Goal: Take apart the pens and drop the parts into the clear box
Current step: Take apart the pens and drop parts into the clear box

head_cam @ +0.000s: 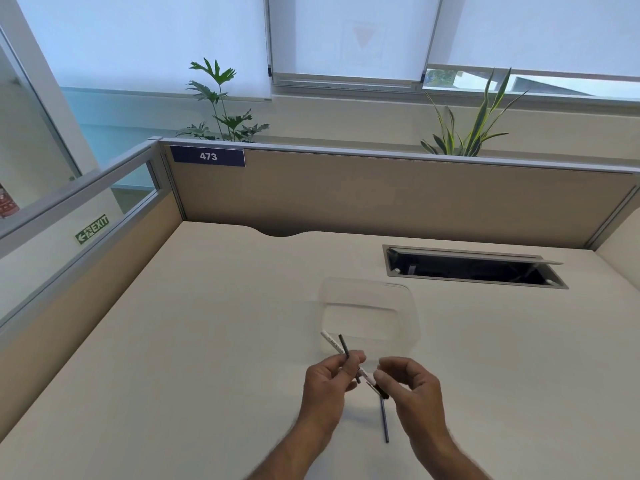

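My left hand (pixel 329 377) grips a white pen barrel (pixel 331 344) and a thin dark part (pixel 345 348), both sticking up and to the left past my fingers. My right hand (pixel 407 379) pinches the barrel's lower end, where a small black tip piece (pixel 380 390) shows. A dark slim refill (pixel 384 422) lies on the desk just below and between my hands. The clear box (pixel 408 306) stands right behind my hands; it looks empty, but its clear walls are hard to read.
The beige desk (pixel 207 341) is fenced by partition walls at the back and left. An open cable hatch (pixel 474 268) is set into the desk at the back right. Plants stand behind the partition.
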